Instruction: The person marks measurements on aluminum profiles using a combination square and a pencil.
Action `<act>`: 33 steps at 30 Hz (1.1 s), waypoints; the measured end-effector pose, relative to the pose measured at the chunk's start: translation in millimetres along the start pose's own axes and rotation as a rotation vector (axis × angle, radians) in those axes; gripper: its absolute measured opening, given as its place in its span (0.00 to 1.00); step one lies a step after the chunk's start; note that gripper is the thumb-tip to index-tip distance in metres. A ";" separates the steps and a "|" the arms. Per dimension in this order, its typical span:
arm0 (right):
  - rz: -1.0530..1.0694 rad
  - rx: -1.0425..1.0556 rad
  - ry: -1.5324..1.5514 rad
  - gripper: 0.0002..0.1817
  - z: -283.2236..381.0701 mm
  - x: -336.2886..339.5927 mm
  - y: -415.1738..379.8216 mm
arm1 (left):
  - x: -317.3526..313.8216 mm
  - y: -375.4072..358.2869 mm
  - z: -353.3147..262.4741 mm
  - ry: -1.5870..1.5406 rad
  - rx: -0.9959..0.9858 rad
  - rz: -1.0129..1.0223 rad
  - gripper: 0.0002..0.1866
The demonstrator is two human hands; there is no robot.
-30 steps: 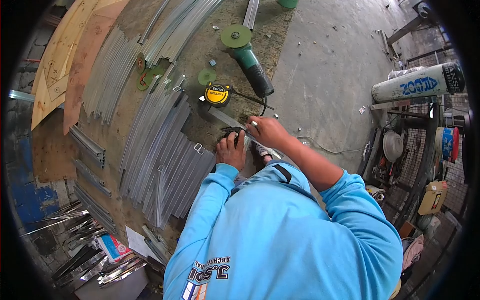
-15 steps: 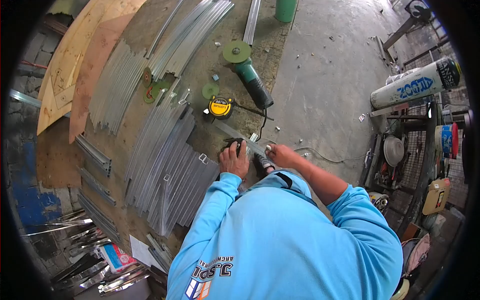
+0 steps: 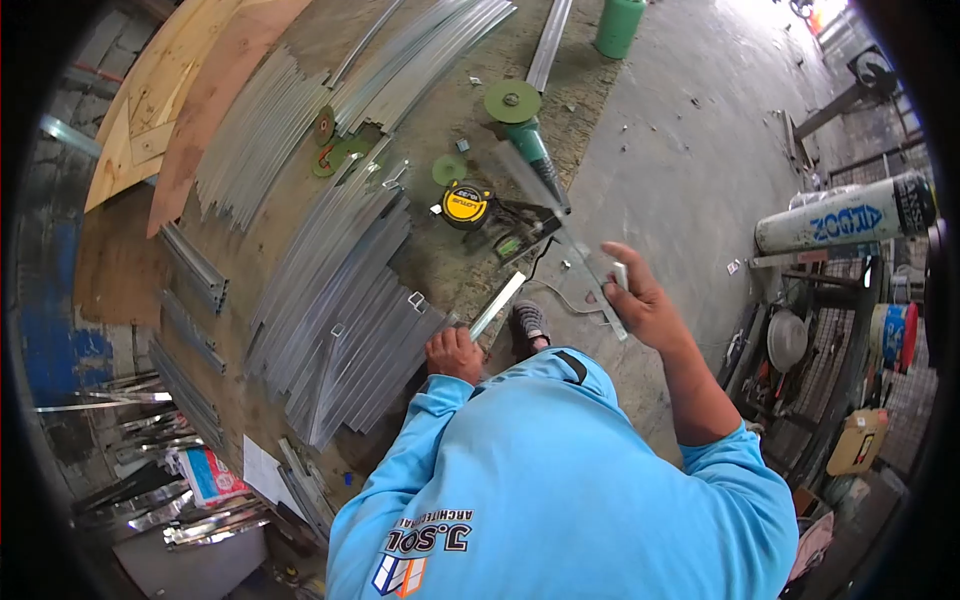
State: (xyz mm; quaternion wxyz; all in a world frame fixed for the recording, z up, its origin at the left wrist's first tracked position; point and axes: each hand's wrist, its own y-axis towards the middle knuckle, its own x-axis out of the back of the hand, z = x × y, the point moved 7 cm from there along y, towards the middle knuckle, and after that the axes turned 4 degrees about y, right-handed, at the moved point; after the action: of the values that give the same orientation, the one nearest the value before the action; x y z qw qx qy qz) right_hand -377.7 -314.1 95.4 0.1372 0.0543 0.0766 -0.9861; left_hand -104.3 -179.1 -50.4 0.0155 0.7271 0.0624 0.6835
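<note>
My left hand (image 3: 453,355) is closed around the near end of a short aluminium bar (image 3: 498,306), which points up and away over the floor. Between the thumb and fingers of my right hand (image 3: 645,305) is the blade of a combination square (image 3: 588,268). Its dark head with a green vial hangs on the far side, smeared by motion. A small white piece (image 3: 621,273) also sticks up at my right fingers. Just beyond the square's head lies a yellow and black tape measure (image 3: 466,204). An angle grinder (image 3: 533,155) with a green disc rests behind it.
Long aluminium profiles (image 3: 325,290) lie in a broad stack at the left. Loose green discs (image 3: 449,169) sit among them. A green container (image 3: 620,27) stands at the far end. On the right are a gas cylinder (image 3: 840,217) and a cluttered rack. The grinder's cord crosses the floor.
My right hand has lifted the square up and to the right, off the bar. My left hand has left the square's head and drawn back onto the bar's near end.
</note>
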 end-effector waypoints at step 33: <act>0.239 -0.417 -0.048 0.12 -106.4 -120.5 -104.9 | 64.4 5.6 21.8 -1.396 0.142 0.392 0.17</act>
State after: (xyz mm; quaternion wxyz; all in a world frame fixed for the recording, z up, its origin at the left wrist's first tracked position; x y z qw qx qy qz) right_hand -282.5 -165.1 20.6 0.2630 0.0102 0.2682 -0.9267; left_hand -78.4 -176.1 12.7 -0.1183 0.9907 -0.0492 0.0451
